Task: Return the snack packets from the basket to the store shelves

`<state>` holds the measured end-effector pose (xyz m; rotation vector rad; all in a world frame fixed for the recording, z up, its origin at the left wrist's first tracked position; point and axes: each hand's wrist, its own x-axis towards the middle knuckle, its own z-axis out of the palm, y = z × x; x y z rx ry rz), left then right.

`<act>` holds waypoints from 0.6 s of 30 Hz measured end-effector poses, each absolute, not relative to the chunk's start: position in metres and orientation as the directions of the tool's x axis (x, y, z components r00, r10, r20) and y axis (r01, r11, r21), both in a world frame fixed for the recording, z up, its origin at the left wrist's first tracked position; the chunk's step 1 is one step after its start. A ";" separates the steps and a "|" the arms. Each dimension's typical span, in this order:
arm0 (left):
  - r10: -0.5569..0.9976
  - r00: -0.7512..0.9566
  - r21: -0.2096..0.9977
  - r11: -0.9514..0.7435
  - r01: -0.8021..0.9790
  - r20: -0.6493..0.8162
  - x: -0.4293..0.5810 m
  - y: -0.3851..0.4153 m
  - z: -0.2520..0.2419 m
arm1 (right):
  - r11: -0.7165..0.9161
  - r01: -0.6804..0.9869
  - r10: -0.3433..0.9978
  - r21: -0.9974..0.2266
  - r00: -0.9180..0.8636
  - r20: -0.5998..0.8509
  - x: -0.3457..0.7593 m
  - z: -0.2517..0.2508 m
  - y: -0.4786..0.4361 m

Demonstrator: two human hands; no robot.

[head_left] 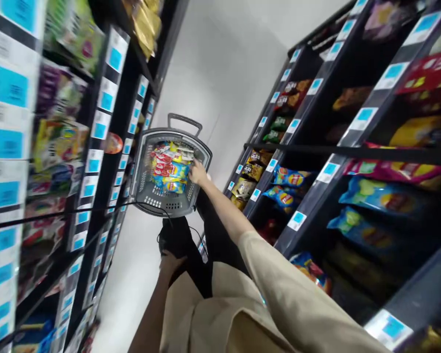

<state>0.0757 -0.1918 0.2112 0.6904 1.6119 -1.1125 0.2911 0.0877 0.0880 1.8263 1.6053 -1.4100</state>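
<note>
Reaches out with the right hand (197, 172), from a beige sleeve (290, 274), into a gray basket (142, 176) farther along the aisle. Holds that hand inside the right wall, at the right edge of the piled snacks, seemingly against the pale packets (183, 153) at the pile's far right. Bends the fingers down toward them; cannot tell, with the tips blurred, whether to call them closed on a packet or merely laid against one. Has red packets (162, 164) lying in the middle of the basket and blue packets (173, 187) at its near side, with the handle (185, 119) jutting out at the far end (all set low, close to the pale floor (213, 73)).

Rests the left hand (172, 262) nearer and well apart from the basket, against dark trousers (220, 235), perhaps at the knee, though dimly shown. Cannot tell whether to call those fingers spread or curled.

Works between two rows of snacks. Has blue-and-white price labels (99, 131) running along the left shelves, with green bags (77, 34) and, farther off, gold bags (147, 27). Has large blue bags (378, 196) lying at the right, beside a pink bag (397, 171).
</note>
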 end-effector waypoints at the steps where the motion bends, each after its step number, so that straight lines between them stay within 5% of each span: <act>1: -0.090 -0.341 -0.348 0.393 0.851 -0.936 0.079 -0.194 0.203 | -0.314 0.882 0.582 -0.352 -0.114 -0.805 0.291 0.076 0.092; 6: -0.063 -0.468 -0.460 0.346 0.818 -0.881 0.087 -0.199 0.178 | -0.285 0.896 0.670 -0.340 -0.067 -0.739 0.294 0.021 0.106; 18: 0.016 -0.477 -0.447 0.321 0.835 -0.879 0.086 -0.210 0.169 | -0.311 0.925 0.687 -0.217 0.061 -0.724 0.291 -0.049 0.102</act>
